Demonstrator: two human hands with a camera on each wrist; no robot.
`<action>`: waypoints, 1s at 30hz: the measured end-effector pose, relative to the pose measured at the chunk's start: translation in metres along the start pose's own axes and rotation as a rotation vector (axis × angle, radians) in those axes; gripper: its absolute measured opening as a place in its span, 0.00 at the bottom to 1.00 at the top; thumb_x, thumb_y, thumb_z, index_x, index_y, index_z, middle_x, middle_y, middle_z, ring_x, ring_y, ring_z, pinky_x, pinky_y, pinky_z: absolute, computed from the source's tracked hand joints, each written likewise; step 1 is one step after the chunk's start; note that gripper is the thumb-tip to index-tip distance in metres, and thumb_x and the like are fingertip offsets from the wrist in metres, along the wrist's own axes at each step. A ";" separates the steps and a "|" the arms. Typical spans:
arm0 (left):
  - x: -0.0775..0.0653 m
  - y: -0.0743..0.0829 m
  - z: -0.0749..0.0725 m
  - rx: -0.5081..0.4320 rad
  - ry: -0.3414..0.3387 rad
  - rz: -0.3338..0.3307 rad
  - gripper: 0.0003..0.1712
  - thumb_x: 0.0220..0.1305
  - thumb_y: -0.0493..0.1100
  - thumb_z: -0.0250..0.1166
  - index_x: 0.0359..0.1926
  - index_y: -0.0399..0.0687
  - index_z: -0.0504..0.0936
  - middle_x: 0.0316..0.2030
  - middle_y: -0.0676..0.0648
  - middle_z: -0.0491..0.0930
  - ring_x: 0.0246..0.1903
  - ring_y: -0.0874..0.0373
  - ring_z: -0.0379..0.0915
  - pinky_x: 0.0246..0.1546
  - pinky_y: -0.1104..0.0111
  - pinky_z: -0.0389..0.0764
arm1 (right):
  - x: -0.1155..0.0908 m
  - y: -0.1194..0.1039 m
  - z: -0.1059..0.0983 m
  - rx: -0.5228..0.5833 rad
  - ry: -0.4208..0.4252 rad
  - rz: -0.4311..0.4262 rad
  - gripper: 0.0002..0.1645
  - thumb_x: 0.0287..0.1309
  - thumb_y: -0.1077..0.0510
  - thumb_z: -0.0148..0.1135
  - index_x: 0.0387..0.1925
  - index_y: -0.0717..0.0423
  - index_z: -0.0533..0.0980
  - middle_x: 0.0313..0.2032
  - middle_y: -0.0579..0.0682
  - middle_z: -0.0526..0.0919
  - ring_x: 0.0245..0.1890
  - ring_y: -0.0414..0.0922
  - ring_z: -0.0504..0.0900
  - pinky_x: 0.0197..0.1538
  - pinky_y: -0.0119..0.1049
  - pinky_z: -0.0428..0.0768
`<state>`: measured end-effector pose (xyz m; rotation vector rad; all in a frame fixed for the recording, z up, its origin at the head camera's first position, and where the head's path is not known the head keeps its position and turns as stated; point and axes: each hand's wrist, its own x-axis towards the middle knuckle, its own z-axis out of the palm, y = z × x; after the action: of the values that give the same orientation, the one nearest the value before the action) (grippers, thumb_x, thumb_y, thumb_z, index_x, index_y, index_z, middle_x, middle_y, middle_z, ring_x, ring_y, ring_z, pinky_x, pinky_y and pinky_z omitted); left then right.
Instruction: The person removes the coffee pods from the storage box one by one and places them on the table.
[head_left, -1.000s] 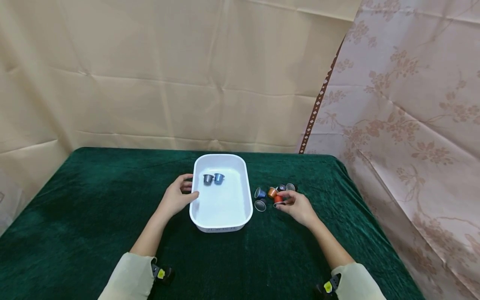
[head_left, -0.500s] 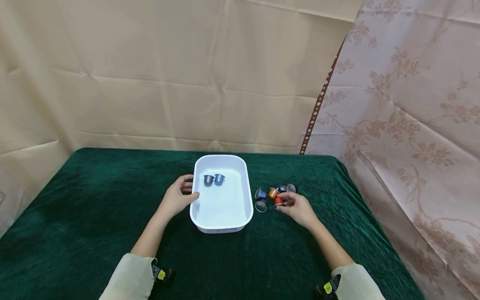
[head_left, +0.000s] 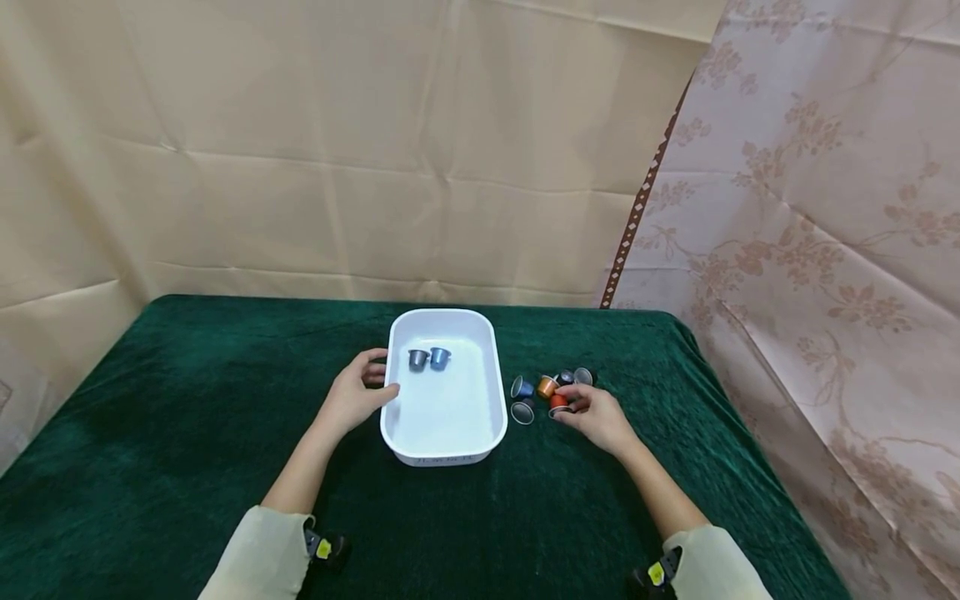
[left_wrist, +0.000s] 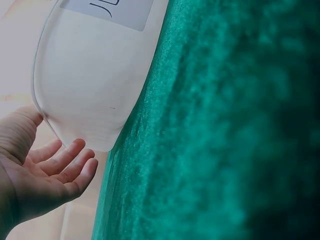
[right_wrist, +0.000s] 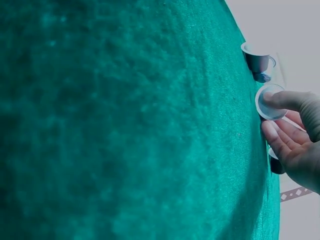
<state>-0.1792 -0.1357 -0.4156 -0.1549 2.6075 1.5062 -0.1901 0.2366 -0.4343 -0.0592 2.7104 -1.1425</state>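
A white plastic tray [head_left: 446, 421] stands on the green cloth, a dark grey coffee capsule [head_left: 417, 361] and a light blue capsule [head_left: 440, 359] lying inside. My left hand [head_left: 356, 395] grips its left side, thumb at the rim and fingers by the outer wall, as the left wrist view shows. To the right of the tray, my right hand [head_left: 600, 417] pinches a red coffee capsule [head_left: 558, 402]. In the right wrist view the thumb lies across that capsule's pale lid [right_wrist: 275, 111]. Whether the red capsule touches the cloth is hard to tell.
Around the red capsule lie a blue capsule [head_left: 522, 387], a grey-lidded capsule [head_left: 522, 412], an orange capsule [head_left: 547, 386], a dark capsule [head_left: 566, 378] and a silver-lidded capsule [head_left: 583, 377]. Green velvet cloth [head_left: 187, 417] covers the table; beige curtains [head_left: 315, 150] hang behind.
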 end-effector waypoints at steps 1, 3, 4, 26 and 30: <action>0.000 0.000 0.000 0.000 0.000 -0.001 0.37 0.59 0.44 0.62 0.67 0.50 0.59 0.59 0.39 0.71 0.57 0.45 0.69 0.54 0.51 0.75 | 0.000 0.000 0.000 -0.003 -0.004 0.000 0.25 0.51 0.54 0.65 0.53 0.53 0.74 0.49 0.56 0.77 0.45 0.48 0.77 0.44 0.40 0.79; 0.000 0.000 0.000 0.000 -0.001 0.000 0.37 0.59 0.44 0.63 0.67 0.50 0.59 0.58 0.39 0.71 0.57 0.45 0.69 0.54 0.51 0.75 | 0.001 0.000 0.000 -0.005 -0.008 0.003 0.25 0.51 0.54 0.65 0.53 0.53 0.74 0.49 0.56 0.77 0.45 0.48 0.77 0.43 0.39 0.79; 0.001 -0.001 0.000 0.001 0.000 -0.001 0.37 0.59 0.44 0.62 0.67 0.50 0.59 0.58 0.39 0.71 0.57 0.45 0.69 0.54 0.51 0.75 | 0.001 0.000 0.000 -0.008 -0.010 0.002 0.25 0.51 0.54 0.65 0.53 0.52 0.74 0.49 0.56 0.77 0.45 0.48 0.77 0.43 0.39 0.79; 0.000 -0.002 -0.001 -0.008 -0.006 0.003 0.36 0.59 0.44 0.62 0.67 0.50 0.59 0.58 0.39 0.71 0.57 0.45 0.69 0.54 0.51 0.75 | 0.001 -0.002 -0.007 -0.008 -0.034 -0.014 0.24 0.53 0.55 0.64 0.54 0.51 0.74 0.49 0.55 0.77 0.43 0.46 0.77 0.40 0.36 0.79; 0.000 -0.001 -0.001 -0.005 -0.003 0.002 0.36 0.59 0.44 0.62 0.67 0.50 0.59 0.58 0.38 0.71 0.57 0.45 0.69 0.54 0.51 0.75 | -0.001 -0.001 -0.011 0.001 -0.023 -0.031 0.24 0.54 0.54 0.64 0.53 0.52 0.75 0.49 0.55 0.78 0.43 0.46 0.78 0.40 0.36 0.80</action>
<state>-0.1789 -0.1370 -0.4154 -0.1499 2.6020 1.5130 -0.1914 0.2432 -0.4258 -0.1143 2.6983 -1.1445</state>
